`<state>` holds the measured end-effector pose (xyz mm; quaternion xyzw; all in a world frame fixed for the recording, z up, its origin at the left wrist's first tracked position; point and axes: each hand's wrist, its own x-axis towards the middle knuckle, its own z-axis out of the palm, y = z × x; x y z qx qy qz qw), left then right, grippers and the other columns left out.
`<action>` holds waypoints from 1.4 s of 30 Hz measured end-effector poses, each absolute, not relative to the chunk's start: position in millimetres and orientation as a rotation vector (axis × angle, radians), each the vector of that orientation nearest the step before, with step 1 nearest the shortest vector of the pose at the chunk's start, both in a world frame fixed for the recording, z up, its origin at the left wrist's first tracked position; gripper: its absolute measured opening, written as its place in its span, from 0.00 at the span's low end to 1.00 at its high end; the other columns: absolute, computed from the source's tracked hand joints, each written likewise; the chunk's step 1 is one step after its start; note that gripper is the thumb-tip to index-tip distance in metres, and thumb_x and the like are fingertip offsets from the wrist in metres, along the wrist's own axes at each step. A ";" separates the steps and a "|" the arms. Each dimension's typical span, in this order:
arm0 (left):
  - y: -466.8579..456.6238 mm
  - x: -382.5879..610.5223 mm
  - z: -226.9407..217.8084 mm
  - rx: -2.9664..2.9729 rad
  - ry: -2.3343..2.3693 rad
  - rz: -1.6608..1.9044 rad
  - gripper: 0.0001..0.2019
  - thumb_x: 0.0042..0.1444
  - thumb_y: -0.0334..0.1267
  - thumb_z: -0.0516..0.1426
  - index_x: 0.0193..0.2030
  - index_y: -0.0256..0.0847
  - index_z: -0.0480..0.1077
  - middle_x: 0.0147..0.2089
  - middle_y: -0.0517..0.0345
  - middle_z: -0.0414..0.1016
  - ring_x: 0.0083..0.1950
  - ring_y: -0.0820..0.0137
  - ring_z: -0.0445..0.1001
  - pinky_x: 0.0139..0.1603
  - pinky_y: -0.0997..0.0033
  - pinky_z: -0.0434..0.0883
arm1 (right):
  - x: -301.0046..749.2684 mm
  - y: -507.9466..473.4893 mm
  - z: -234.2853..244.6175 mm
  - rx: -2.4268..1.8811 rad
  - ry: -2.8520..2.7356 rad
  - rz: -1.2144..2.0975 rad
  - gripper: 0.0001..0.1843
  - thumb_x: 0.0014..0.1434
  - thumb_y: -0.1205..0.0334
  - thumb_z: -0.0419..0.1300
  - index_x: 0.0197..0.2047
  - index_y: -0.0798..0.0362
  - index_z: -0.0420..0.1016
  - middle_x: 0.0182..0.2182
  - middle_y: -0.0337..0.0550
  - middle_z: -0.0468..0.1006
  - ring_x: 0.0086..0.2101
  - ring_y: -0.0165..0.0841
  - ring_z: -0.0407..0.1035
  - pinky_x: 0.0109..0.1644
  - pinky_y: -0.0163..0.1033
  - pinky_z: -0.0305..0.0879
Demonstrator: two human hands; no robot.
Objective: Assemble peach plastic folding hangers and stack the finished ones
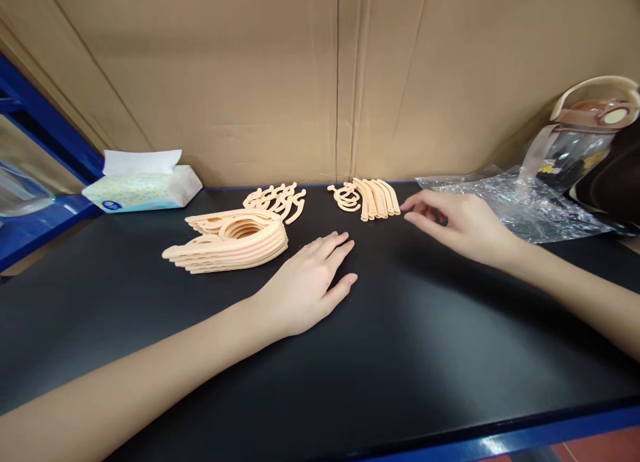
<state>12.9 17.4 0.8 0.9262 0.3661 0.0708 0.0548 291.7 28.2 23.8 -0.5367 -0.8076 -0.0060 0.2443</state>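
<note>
My left hand (313, 282) lies flat on the black table, palm down with its fingers apart, and holds nothing. Left of it sits a stack of peach plastic hanger bodies (235, 245). Behind that stack is a loose heap of peach hook pieces (277, 199). My right hand (457, 225) hovers over the table, fingers bent, thumb and forefinger a little apart with nothing visible between them. Its fingertips are close beside a row of curved peach hanger arms (377, 199). Several ring-shaped hooks (346, 197) lie at the left end of that row.
A tissue pack (145, 189) sits at the back left. Crumpled clear plastic bags (530, 205) lie at the right, before a drinking bottle (575, 149) with a carrying handle. Cardboard (250, 82) walls off the back. Blue metal framing (505, 442) edges the black table (400, 382).
</note>
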 end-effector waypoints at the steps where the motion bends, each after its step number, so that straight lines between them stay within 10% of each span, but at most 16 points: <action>1: 17.4 12.8 0.8 2.811 1.114 0.210 0.27 0.71 0.46 0.45 0.71 0.31 0.56 0.74 0.46 0.53 0.75 0.58 0.51 0.74 0.52 0.55 | 297.6 34.7 25.8 -1.511 -2.201 -0.080 0.18 0.66 0.50 0.52 0.50 0.51 0.74 0.32 0.42 0.77 0.28 0.34 0.68 0.34 0.40 0.61; 7: 17.5 12.5 1.3 2.807 1.109 0.198 0.28 0.71 0.46 0.45 0.71 0.31 0.55 0.74 0.45 0.52 0.75 0.57 0.51 0.74 0.51 0.55 | 315.4 76.2 17.5 -1.553 -2.396 -0.168 0.27 0.68 0.46 0.46 0.63 0.47 0.69 0.53 0.52 0.73 0.53 0.46 0.68 0.54 0.51 0.65; 15: 16.5 11.8 -0.2 2.815 1.105 0.196 0.28 0.71 0.46 0.45 0.71 0.31 0.55 0.74 0.45 0.52 0.75 0.57 0.51 0.74 0.52 0.54 | 320.1 107.1 3.8 -1.629 -2.288 -0.174 0.26 0.68 0.48 0.44 0.41 0.50 0.81 0.46 0.50 0.76 0.44 0.41 0.73 0.51 0.46 0.67; 22: 17.6 11.0 0.6 2.798 1.112 0.191 0.28 0.71 0.46 0.45 0.71 0.32 0.55 0.74 0.46 0.52 0.75 0.57 0.50 0.74 0.51 0.54 | 320.7 119.3 -0.2 -1.604 -2.273 -0.138 0.23 0.68 0.48 0.46 0.52 0.48 0.78 0.51 0.47 0.75 0.45 0.38 0.73 0.50 0.43 0.67; 33: 16.6 11.9 0.2 2.802 1.113 0.191 0.27 0.71 0.46 0.45 0.71 0.32 0.55 0.74 0.46 0.52 0.75 0.57 0.50 0.74 0.52 0.54 | 311.3 107.3 6.8 -2.014 -1.996 -0.356 0.25 0.58 0.37 0.55 0.36 0.53 0.73 0.38 0.54 0.76 0.32 0.44 0.72 0.32 0.44 0.61; 42: 17.6 11.7 -1.0 2.799 1.106 0.222 0.27 0.71 0.46 0.45 0.71 0.32 0.56 0.74 0.46 0.53 0.75 0.57 0.50 0.74 0.51 0.55 | 318.6 109.7 5.5 -2.094 -1.986 -0.314 0.13 0.53 0.59 0.58 0.43 0.52 0.70 0.34 0.49 0.81 0.32 0.44 0.74 0.30 0.41 0.56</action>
